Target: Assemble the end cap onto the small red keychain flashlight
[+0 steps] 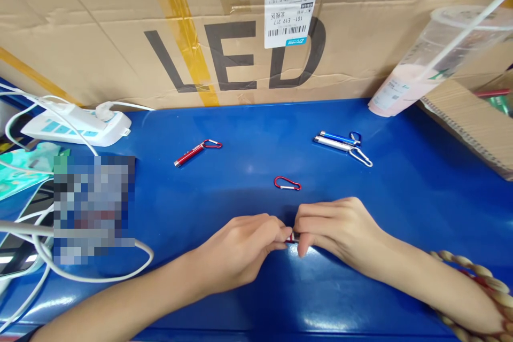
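My left hand (250, 243) and my right hand (340, 230) meet near the table's front, fingers pinched on one small red and silver piece (292, 237). It looks like part of a small red flashlight, mostly covered by my fingertips. Just beyond my hands lies a loose red carabiner (287, 184). Farther left rests a red keychain flashlight (190, 154) with its red carabiner attached. To the right, a blue keychain flashlight (337, 138) and a silver one (334, 143) lie side by side, each with a carabiner.
A large cardboard box (120, 48) stands along the back of the blue table (240, 171). White power strip (80, 123) and cables (100, 279) occupy the left, beside a blurred-out patch. At the right are a tilted-looking plastic cup (395, 88) and a cardboard piece (465, 123).
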A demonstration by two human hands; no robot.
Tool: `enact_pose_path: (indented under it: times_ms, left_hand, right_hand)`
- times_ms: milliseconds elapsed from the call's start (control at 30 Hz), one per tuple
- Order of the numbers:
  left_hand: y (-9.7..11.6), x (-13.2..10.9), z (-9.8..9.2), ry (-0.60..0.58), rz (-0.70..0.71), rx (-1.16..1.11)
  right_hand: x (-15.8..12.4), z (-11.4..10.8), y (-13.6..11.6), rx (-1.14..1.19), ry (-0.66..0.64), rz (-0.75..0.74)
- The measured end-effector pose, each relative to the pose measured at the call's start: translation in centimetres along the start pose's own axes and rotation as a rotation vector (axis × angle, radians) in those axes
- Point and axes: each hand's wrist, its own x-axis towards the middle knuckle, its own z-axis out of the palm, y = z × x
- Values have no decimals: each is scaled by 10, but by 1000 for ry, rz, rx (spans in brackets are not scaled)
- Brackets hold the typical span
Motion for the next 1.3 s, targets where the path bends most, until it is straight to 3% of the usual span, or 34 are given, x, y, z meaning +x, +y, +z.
enact_pose_path:
  times_ms: [133,333,633,1033,1300]
  left_hand:
    - [-1,0,1,18,25,35]
    - [0,3,1,30,-37,32]
    - [3,3,3,113,-91,-41]
    - [8,4,0,137,-245,-63]
    - [4,2,4,98,-147,-70]
  right_hand:
    - [0,5,-2,-29,-22,22]
    - [0,9,-4,210,-81,212]
    - [2,5,-4,333,-60,295]
    - [4,3,-6,314,0,329]
    - [3,1,0,260,17,228]
